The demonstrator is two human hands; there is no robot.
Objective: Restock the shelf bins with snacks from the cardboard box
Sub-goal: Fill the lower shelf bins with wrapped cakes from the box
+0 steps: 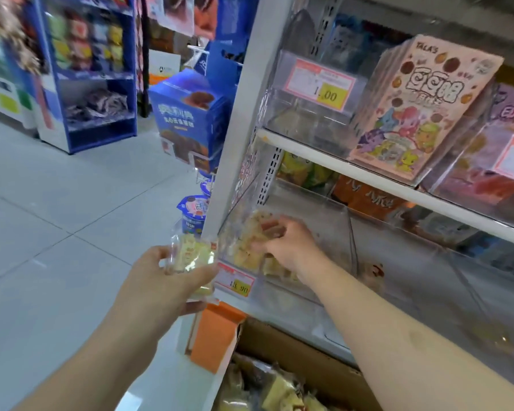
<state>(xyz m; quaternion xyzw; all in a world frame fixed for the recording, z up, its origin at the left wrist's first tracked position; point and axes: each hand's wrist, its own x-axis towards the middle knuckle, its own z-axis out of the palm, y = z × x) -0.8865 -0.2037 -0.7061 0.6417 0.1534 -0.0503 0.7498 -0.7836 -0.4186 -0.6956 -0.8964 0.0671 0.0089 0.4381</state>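
Right hand is inside the clear plastic shelf bin at the middle of the frame, fingers curled round a small yellow-and-white wrapped snack pack. More little yellow snack packs lie in the bin's front left corner, under & beside that hand. Left hand is lower left of centre, just outside the bin's front, gripping another see-through pack of pale yellow snacks w/ thumb on top & fingers below. That pack sits just beside the bin's left front edge.

Brown cardboard box is at the bottom centre, below the shelf, w/ an orange flap on its left side. Lots of yellow wrapped snacks fill it.

Red-and-yellow price tag is stuck on the bin front, near the left hand. Upper right of the frame has another clear bin w/ a price tag, and next to it pink cartoon cookie boxes leaning back. White shelf board runs between the 2 levels. Blue display rack stands upper left on the pale tiled floor; it's blurry.
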